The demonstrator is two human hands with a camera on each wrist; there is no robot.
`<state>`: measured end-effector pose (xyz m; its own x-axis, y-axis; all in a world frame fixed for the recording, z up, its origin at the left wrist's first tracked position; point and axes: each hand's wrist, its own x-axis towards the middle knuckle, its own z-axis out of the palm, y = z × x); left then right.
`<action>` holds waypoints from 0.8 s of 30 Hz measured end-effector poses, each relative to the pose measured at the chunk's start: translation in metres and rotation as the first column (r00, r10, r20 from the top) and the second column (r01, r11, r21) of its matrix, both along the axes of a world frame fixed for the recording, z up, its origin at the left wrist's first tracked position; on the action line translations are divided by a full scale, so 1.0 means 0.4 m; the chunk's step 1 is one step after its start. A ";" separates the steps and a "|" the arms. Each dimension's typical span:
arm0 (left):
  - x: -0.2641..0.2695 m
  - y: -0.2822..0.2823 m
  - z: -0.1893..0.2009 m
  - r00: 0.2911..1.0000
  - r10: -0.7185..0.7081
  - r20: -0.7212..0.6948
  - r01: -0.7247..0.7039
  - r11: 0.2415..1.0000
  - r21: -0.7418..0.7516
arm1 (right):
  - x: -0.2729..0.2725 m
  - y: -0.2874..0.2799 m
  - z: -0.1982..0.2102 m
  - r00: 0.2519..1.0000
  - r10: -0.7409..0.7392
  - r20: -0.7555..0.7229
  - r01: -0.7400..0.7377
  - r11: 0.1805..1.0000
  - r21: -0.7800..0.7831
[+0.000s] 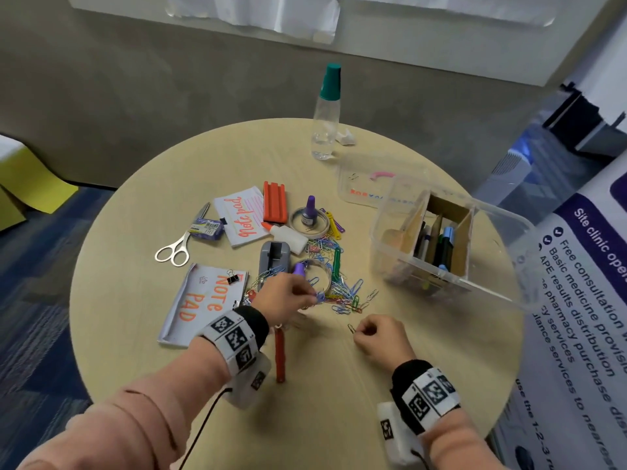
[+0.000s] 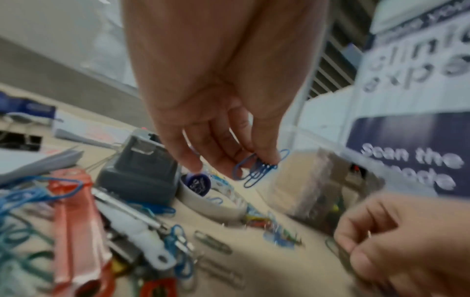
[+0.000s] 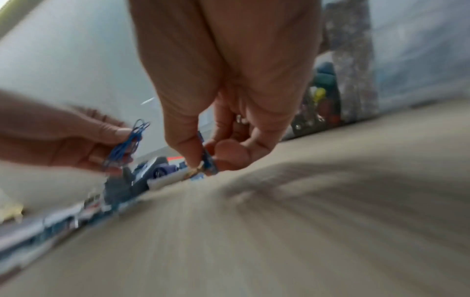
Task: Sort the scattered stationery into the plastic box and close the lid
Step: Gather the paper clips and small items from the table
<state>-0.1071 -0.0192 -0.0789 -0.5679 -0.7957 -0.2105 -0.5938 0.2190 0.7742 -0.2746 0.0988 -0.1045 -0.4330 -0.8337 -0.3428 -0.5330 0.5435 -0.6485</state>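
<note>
The left hand (image 1: 288, 295) pinches blue paper clips (image 2: 254, 170); the right hand (image 1: 380, 337) pinches more clips. The plastic box (image 1: 437, 239) sits at middle right, nearer the right hand.

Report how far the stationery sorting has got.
Done: pens stand between the cardboard dividers of the plastic box.
In hand: the left hand pinches blue paper clips; the right hand pinches another clip.
Left: the clip pile, scissors, both note pads, glue, tape and the rest lie on the table. The lid lies off the box.
</note>
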 end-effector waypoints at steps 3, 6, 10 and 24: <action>0.022 -0.011 0.018 0.962 0.162 -0.218 -0.082 0.938 0.338 | 0.004 -0.002 0.011 0.861 -0.156 0.485 0.243 0.962 -0.122; 0.043 -0.012 0.028 0.872 0.331 -0.362 -0.045 0.788 0.614 | 0.012 -0.007 0.033 0.509 -0.138 0.850 0.390 0.917 -0.084; 0.063 -0.011 0.037 0.736 0.506 -0.450 0.076 0.599 0.797 | 0.024 -0.018 0.055 0.192 -0.115 0.975 0.457 0.889 0.015; 0.094 -0.021 0.024 0.605 0.730 -0.319 -0.001 0.401 0.916 | 0.005 -0.100 0.006 0.974 0.129 -0.186 -0.133 0.991 -0.007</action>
